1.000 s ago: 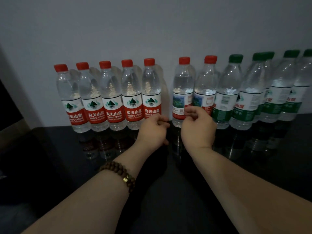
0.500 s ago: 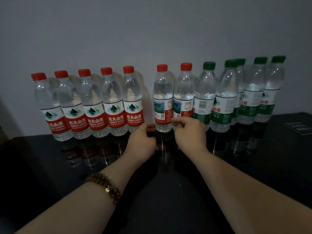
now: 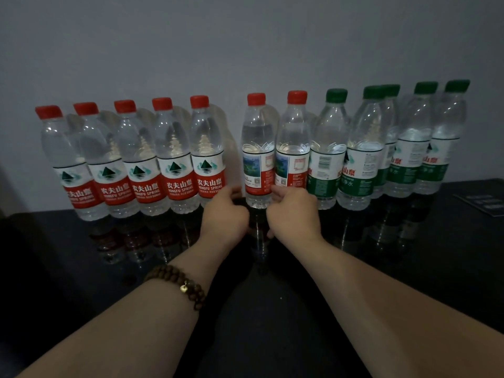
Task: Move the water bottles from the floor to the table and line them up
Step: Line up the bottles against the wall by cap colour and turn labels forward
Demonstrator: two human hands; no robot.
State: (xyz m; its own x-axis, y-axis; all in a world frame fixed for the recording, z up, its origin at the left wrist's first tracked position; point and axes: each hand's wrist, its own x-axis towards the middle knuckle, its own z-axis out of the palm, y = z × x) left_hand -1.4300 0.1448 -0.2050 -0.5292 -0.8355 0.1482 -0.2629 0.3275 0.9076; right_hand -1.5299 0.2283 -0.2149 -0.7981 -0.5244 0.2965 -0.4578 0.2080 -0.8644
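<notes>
A row of water bottles stands on the dark glossy table [image 3: 272, 309] against the grey wall. On the left are several red-capped bottles with red labels [image 3: 174, 159], then a gap. A red-capped bottle with its label turned [image 3: 256, 148] follows, with a second like it [image 3: 293, 148]. Several green-capped bottles [image 3: 362, 154] stand on the right. My left hand [image 3: 223, 218] is curled in the gap, its blurred fingertips just short of the turned bottle. My right hand [image 3: 294, 214] curls its fingers against that bottle's lower right side.
The grey wall [image 3: 245, 50] rises right behind the row. A dark flat card [image 3: 485, 204] lies at the table's right edge. A bead bracelet [image 3: 177, 285] circles my left wrist. The table's front part reflects the bottles.
The view has swung so the whole row sits further left in it. Both hands have sunk slightly toward the turned bottle's base. The bottles have not visibly shifted.
</notes>
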